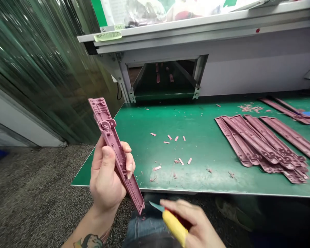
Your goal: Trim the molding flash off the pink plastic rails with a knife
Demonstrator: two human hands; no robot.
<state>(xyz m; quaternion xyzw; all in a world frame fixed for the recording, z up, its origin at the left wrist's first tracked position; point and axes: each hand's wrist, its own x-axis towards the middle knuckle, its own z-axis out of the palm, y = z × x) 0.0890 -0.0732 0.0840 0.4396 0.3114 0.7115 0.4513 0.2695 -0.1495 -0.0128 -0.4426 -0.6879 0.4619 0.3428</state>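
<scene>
My left hand (107,175) is wrapped round a long pink plastic part (116,148), held up at a slant over the table's near left corner. Its ribbed inner side faces me, and a round feature sits near the upper end. My right hand (193,220) grips a yellow-handled knife (174,227) below the table's front edge. The blade points left, close to the part's lower end but apart from it. Small pink scraps (181,161) and shavings lie on the green table (196,127).
Several long pink parts (263,144) lie overlapping on the table at the right, with a pile of scraps (250,108) behind them. At the back, a green conveyor belt (164,93) carries pink pieces through an opening. A metal-edged shelf (183,31) spans above.
</scene>
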